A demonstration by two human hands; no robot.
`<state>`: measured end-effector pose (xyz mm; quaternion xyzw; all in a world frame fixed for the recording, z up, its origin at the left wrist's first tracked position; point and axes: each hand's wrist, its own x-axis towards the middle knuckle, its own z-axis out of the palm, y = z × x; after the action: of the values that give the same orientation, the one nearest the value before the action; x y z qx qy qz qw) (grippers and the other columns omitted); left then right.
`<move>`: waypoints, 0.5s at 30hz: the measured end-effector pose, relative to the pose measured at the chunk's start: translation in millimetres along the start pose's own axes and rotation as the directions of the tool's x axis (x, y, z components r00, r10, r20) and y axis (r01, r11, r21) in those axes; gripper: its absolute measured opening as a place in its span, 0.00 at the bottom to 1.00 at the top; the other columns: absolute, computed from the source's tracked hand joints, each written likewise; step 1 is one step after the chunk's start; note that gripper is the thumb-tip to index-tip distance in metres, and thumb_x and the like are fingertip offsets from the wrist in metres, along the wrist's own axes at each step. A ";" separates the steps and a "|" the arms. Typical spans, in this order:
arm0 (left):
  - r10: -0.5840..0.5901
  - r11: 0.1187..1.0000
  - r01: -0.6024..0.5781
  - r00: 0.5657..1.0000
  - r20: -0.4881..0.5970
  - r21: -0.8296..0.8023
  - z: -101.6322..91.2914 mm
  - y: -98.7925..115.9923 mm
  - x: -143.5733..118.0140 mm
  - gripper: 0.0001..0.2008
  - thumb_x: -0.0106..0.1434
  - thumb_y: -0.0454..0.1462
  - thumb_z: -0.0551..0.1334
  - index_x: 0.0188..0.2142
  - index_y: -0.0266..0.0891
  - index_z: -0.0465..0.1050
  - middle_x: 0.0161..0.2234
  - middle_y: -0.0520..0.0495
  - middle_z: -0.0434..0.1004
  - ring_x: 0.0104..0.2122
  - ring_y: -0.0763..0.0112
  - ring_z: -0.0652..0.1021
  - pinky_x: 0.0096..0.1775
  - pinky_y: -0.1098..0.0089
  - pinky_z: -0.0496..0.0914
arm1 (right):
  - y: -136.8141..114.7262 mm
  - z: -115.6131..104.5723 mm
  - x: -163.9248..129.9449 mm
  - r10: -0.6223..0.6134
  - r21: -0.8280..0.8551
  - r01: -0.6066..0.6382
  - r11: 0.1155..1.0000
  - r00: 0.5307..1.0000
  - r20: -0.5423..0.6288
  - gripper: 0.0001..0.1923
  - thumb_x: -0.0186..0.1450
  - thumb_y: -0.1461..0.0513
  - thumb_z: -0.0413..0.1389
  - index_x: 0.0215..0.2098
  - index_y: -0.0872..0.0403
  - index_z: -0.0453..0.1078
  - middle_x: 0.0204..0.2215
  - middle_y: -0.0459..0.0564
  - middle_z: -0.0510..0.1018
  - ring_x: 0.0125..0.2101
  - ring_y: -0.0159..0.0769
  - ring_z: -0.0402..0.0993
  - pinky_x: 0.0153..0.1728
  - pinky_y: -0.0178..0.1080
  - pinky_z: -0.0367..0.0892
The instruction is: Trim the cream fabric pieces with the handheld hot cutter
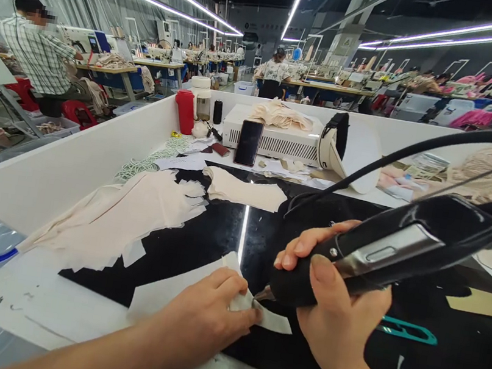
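Note:
My right hand [340, 325] is wrapped around a black corded handheld tool [432, 237] with a silver side panel. Its narrow metal tip points down to the left and meets the edge of a small off-white fabric piece [278, 322]. With thumb and fingers drawn together, my left hand [203, 311] grips that fabric piece close beside the tip. Part of the piece is hidden beneath my fingers. Under my left hand lies a white sheet [160, 289], on the black work surface [257, 235].
Layered cream fabric pieces [131, 210] lie at left, with a smaller cream stack [245, 189] farther back. A phone [249, 142] leans on a white vented box [276, 133]. A teal thread snipper [413, 331] lies at right. The tool's cable [399, 152] arches overhead. Other people sit beyond.

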<state>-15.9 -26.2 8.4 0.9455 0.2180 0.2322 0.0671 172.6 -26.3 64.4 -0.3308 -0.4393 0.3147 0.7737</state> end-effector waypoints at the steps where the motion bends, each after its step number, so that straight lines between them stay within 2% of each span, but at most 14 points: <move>1: -0.001 1.000 0.001 1.000 -0.005 -0.003 0.1 0.3 0.0 0.08 0.80 0.34 0.63 0.55 0.40 0.78 0.48 0.41 0.75 0.45 0.60 0.78 0.51 0.63 0.80 | 0.3 0.1 -0.5 0.009 -0.007 -0.009 1.000 1.000 -0.005 0.20 0.67 0.55 0.74 0.50 0.45 0.71 0.30 0.38 0.80 0.25 0.35 0.78 0.31 0.42 0.77; 11: -0.004 1.000 0.004 1.000 -0.014 -0.004 1.6 -1.8 -0.6 0.08 0.78 0.34 0.65 0.55 0.41 0.77 0.47 0.41 0.75 0.46 0.57 0.78 0.49 0.61 0.81 | 6.6 5.6 2.9 -0.009 -0.009 0.009 1.000 1.000 -0.014 0.22 0.66 0.53 0.75 0.50 0.45 0.71 0.30 0.38 0.80 0.25 0.35 0.78 0.31 0.42 0.77; 15: -0.015 1.000 0.015 1.000 0.011 -0.014 2.6 -2.2 -1.7 0.10 0.77 0.34 0.67 0.56 0.41 0.77 0.48 0.41 0.76 0.47 0.57 0.78 0.51 0.61 0.81 | 12.0 8.1 2.1 0.005 -0.031 -0.005 0.999 1.000 -0.006 0.19 0.68 0.54 0.74 0.48 0.44 0.70 0.31 0.38 0.80 0.25 0.34 0.78 0.31 0.41 0.78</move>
<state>-16.9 -25.0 4.9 0.9446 0.2231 0.2282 0.0768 164.0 -15.7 59.2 -0.3448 -0.4411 0.3086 0.7690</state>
